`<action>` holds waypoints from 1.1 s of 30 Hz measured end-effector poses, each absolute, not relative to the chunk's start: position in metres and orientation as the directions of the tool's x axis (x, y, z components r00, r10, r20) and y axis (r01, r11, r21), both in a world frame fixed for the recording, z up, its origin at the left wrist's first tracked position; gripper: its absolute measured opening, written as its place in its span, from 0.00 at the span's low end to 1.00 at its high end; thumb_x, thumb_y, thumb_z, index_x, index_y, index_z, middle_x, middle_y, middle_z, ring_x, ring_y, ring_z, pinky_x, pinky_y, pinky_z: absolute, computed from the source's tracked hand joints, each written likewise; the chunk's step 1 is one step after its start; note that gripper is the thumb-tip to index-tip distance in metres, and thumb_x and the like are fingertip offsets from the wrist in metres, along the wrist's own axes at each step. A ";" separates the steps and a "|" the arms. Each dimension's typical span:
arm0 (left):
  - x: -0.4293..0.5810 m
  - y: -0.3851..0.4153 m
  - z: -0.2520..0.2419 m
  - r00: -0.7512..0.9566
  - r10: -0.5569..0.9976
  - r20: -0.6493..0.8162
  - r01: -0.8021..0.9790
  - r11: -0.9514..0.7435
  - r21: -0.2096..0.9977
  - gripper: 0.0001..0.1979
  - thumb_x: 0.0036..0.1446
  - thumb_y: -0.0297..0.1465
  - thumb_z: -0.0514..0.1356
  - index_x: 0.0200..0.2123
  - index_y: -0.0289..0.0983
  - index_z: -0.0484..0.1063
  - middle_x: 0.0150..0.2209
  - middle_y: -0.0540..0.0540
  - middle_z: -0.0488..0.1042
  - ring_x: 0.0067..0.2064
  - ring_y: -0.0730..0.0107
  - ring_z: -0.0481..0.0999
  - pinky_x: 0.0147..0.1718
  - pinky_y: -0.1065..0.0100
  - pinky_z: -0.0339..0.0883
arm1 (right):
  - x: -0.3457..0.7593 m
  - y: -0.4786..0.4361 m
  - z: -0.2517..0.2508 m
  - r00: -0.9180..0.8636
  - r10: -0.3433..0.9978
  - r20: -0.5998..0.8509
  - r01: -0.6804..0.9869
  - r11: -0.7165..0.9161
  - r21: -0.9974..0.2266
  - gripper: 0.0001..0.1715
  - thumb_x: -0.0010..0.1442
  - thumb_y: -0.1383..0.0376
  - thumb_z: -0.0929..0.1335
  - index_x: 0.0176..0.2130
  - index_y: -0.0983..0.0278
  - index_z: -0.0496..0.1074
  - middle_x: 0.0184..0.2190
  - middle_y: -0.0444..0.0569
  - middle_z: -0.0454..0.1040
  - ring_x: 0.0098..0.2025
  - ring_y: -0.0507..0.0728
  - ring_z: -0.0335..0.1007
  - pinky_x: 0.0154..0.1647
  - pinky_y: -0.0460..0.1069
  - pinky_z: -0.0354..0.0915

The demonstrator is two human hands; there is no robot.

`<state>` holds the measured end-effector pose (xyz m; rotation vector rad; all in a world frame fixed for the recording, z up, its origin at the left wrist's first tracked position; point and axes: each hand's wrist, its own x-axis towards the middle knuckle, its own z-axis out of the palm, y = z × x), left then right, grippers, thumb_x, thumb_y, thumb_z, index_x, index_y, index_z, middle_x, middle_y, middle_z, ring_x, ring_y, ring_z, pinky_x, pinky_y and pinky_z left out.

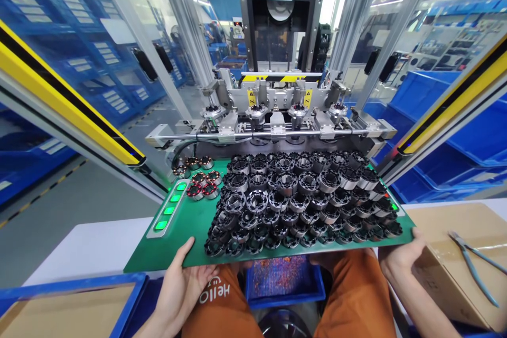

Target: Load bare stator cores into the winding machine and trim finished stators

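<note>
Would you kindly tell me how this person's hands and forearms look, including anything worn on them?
The left hand and right hand are both bare, without gloves. No sleeve or watch shows on either visible forearm. Both hands are partly hidden, so I cannot rule out rings.

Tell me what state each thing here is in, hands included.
Left hand: at the green board's front edge, thumb on top.
Right hand: at the board's front right corner.
Black-rimmed rings: packed in rows.
Wire-wound rings: grouped at the board's left rear.
Four buttons at left: lit green.
Pliers: lying on the cardboard box, handles apart.
Blue tray: holding small reddish bits.
</note>
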<state>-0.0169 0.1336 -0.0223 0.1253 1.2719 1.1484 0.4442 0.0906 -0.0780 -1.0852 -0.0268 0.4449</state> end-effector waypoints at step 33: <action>-0.018 0.132 -0.020 -0.115 0.725 -0.679 -0.601 0.494 0.628 0.13 0.66 0.31 0.61 0.51 0.35 0.76 0.36 0.42 0.83 0.28 0.61 0.79 0.27 0.63 0.77 | 0.441 0.091 -0.073 0.910 0.370 -0.190 -0.336 0.385 -0.860 0.17 0.61 0.51 0.65 0.40 0.60 0.74 0.33 0.45 0.74 0.35 0.58 0.68 0.35 0.53 0.67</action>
